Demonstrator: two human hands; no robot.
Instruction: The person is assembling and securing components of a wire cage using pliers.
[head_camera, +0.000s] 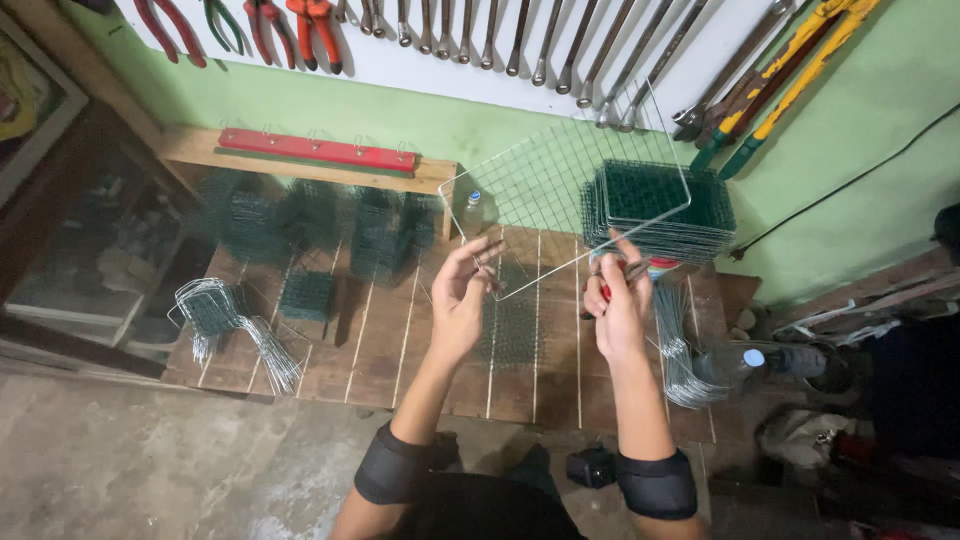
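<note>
My left hand (462, 290) pinches the near edge of a square wire mesh panel (560, 190) with a light wire frame, held tilted above the wooden bench (380, 340). My right hand (618, 300) grips red-handled pliers (606, 290) at the panel's lower right edge. A small green mesh piece (512, 328) lies on the bench under my hands.
A stack of green mesh panels (660, 215) stands at the back right. Bent wire bundles lie at left (235, 325) and right (680, 360). More green mesh pieces (305, 225) sit at the back left. Wrenches and pliers (500, 35) hang on the wall. A plastic bottle (775, 360) lies at right.
</note>
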